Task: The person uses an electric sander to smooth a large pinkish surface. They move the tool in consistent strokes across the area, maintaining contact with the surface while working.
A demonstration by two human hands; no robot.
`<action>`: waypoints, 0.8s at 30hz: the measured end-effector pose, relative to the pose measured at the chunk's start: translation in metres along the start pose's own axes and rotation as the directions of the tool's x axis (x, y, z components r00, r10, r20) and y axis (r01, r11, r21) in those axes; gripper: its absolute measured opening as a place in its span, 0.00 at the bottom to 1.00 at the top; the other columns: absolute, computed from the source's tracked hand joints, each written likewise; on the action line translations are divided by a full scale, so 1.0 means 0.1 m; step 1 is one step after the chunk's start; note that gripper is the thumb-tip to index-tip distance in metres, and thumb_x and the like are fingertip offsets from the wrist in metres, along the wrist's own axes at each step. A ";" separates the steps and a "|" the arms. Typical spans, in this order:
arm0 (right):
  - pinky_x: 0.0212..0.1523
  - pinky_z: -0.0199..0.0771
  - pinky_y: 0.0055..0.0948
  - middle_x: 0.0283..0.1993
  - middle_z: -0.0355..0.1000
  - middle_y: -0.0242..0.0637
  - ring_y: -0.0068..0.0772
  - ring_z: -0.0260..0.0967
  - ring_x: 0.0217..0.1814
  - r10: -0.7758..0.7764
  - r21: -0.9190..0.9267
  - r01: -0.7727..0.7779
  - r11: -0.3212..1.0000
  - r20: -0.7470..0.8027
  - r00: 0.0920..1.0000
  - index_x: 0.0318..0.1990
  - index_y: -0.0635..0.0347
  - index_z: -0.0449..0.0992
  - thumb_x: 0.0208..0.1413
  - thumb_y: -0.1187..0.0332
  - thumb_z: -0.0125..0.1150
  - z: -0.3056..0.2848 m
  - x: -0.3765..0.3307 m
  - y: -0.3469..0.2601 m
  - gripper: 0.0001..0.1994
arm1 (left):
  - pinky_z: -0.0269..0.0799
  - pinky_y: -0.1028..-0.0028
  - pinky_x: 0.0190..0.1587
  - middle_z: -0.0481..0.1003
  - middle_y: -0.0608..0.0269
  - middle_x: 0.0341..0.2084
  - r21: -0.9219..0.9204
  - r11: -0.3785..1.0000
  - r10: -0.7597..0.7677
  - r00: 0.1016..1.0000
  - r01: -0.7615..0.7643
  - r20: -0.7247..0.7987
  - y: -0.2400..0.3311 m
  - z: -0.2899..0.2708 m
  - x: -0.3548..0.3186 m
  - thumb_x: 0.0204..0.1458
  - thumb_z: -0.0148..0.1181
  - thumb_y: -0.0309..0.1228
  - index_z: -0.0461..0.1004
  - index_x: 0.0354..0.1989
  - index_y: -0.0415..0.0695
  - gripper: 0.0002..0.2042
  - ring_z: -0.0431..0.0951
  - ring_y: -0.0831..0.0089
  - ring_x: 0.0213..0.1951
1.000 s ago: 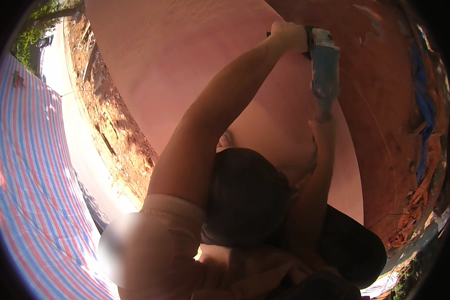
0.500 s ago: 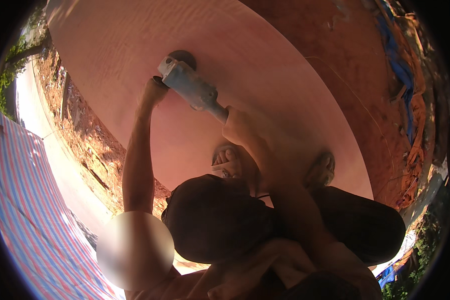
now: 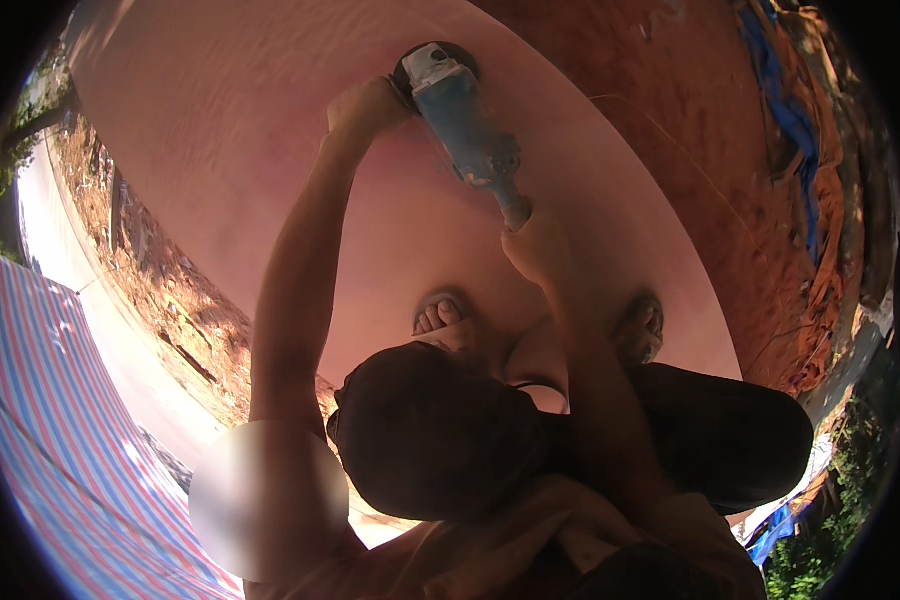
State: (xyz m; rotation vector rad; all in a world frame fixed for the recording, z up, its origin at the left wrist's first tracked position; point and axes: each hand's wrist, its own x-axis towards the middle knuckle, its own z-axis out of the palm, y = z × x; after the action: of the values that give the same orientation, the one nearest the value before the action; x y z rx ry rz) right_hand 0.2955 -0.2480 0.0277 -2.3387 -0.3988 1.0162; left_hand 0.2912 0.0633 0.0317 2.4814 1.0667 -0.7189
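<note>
Surface grinding of the large pinkish board (image 3: pixel 220 130) is in hand.

A striped tarpaulin (image 3: pixel 40 400) is seen at far left. The left hand (image 3: pixel 368 105) is closed around the side of the angle grinder (image 3: pixel 460 120) at its head; the right hand (image 3: pixel 535 245) is wrapped around the rear of the body. The disc is laid flat on the board. Steady two-handed pressure is judged necessary for the following pass.

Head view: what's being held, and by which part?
An angle grinder, held in both hands over the big round board. Left hand holds it beside the head end; right hand holds the rear of the body.
</note>
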 end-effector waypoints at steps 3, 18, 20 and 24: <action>0.48 0.80 0.52 0.42 0.83 0.53 0.61 0.82 0.48 0.054 0.043 -0.050 0.998 -0.098 0.994 0.47 0.61 0.82 0.56 0.68 0.68 -0.03 0.02 0.28 0.12 | 0.82 0.57 0.49 0.87 0.58 0.45 0.030 0.993 0.114 0.993 -0.113 -0.025 0.42 -0.01 0.12 0.56 0.62 0.59 0.87 0.50 0.51 0.26 0.87 0.53 0.50; 0.41 0.77 0.41 0.34 0.82 0.49 0.39 0.82 0.36 0.460 0.418 -0.342 0.841 -0.222 0.860 0.46 0.69 0.81 0.55 0.66 0.71 -0.27 -1.28 1.60 0.16 | 0.83 0.57 0.44 0.87 0.54 0.39 0.133 0.751 0.626 0.761 -0.647 0.170 2.50 0.68 -0.72 0.55 0.63 0.41 0.87 0.43 0.46 0.14 0.89 0.55 0.43; 0.41 0.78 0.40 0.34 0.82 0.50 0.40 0.82 0.36 0.313 0.373 -0.191 0.908 -0.301 0.901 0.45 0.69 0.81 0.55 0.66 0.72 -0.22 -1.25 1.52 0.16 | 0.83 0.55 0.45 0.87 0.53 0.40 0.115 0.800 0.567 0.804 -0.589 0.180 2.27 0.64 -0.68 0.55 0.63 0.43 0.87 0.43 0.47 0.15 0.88 0.53 0.45; 0.42 0.81 0.47 0.39 0.83 0.55 0.54 0.85 0.43 0.237 0.482 -0.105 0.870 -0.222 0.946 0.48 0.65 0.82 0.56 0.65 0.70 -0.10 -0.85 0.94 0.16 | 0.81 0.50 0.50 0.86 0.50 0.46 0.058 0.958 0.276 0.956 -0.282 0.093 1.24 0.44 -0.46 0.59 0.60 0.47 0.86 0.48 0.50 0.18 0.86 0.47 0.50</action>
State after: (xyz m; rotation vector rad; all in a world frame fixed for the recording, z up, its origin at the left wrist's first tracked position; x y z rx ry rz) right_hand 0.2510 -0.3665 0.0267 -2.0501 0.1586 0.7436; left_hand 0.3427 -0.0662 0.0365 2.5645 0.6508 -0.7757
